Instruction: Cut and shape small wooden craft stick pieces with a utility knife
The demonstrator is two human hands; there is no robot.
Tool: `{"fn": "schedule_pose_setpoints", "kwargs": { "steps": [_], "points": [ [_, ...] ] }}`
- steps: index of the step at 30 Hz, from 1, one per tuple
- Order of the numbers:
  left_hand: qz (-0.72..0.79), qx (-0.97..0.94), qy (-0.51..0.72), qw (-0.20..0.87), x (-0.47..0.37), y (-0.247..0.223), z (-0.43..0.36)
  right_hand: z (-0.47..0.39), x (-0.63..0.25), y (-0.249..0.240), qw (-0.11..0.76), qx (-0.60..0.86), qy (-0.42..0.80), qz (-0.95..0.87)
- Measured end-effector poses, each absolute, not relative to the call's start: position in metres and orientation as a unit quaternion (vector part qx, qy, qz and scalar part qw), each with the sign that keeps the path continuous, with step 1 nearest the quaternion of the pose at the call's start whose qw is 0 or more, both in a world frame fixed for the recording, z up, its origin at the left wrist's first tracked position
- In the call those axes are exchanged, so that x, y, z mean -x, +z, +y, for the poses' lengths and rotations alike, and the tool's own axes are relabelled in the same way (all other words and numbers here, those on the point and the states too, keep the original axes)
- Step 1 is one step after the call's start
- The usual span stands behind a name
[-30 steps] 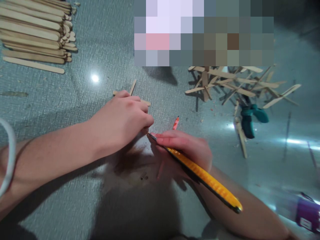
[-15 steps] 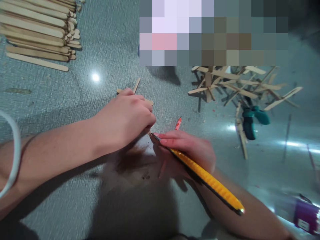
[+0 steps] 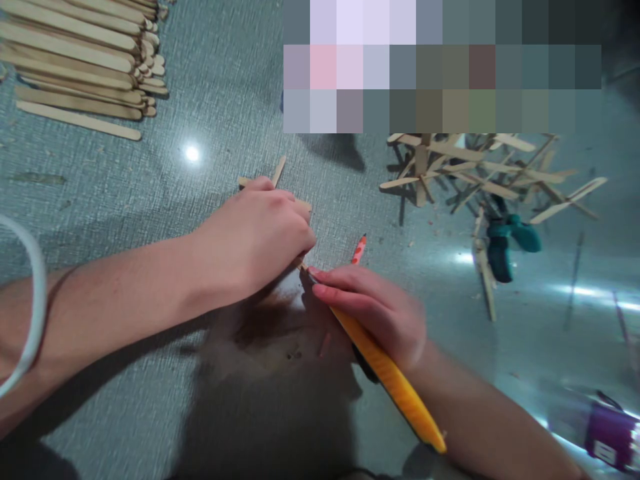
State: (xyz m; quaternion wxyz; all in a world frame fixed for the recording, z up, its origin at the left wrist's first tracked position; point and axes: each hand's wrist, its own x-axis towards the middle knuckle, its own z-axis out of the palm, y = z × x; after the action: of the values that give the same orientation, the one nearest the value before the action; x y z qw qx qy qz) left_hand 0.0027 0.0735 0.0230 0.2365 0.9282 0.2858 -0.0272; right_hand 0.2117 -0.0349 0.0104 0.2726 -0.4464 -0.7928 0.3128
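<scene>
In the head view, my left hand [image 3: 265, 230] is closed around small wooden craft sticks [image 3: 280, 170], pressing them to the table. Their ends poke out above my fingers and at the lower right, by my thumb. My right hand [image 3: 377, 310] grips a yellow utility knife [image 3: 385, 367] near its metal front, which my fingers partly cover. The knife's tip is at the stick end beside my left thumb, though I cannot tell whether it cuts in. Just beyond my right hand lies a red patterned pencil [image 3: 359, 249].
A stack of craft sticks [image 3: 75, 53] lies at the upper left. Crossed sticks [image 3: 470, 167] form a pile at the upper right, near a teal-handled tool [image 3: 500, 247]. A purple object [image 3: 610, 430] is at the lower right. Dark smudges mark the table [image 3: 270, 427].
The knife's rear end has swung down and to the left as my right hand turned. My left hand keeps its hold on the sticks, nearly still.
</scene>
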Motion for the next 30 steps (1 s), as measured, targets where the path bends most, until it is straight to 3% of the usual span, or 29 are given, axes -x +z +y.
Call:
{"fn": "schedule_pose_setpoints", "kwargs": {
  "steps": [4,11,19,30],
  "points": [
    [0.271,-0.938,-0.049,0.211,-0.005,0.024,0.073,-0.036,-0.205,0.018,0.241,0.463,0.282,-0.805],
    [0.260,-0.946,-0.074,0.182,-0.008,0.027,0.073,-0.037,-0.209,0.013,0.258,0.449,0.267,-0.812],
    [0.275,-0.936,-0.074,0.205,-0.008,0.024,0.074,-0.039,-0.216,0.001,0.288,0.443,0.283,-0.800],
    [0.293,-0.924,-0.077,0.234,-0.007,0.028,0.071,-0.033,-0.219,0.015,0.244,0.436,0.281,-0.819]
  ]
}}
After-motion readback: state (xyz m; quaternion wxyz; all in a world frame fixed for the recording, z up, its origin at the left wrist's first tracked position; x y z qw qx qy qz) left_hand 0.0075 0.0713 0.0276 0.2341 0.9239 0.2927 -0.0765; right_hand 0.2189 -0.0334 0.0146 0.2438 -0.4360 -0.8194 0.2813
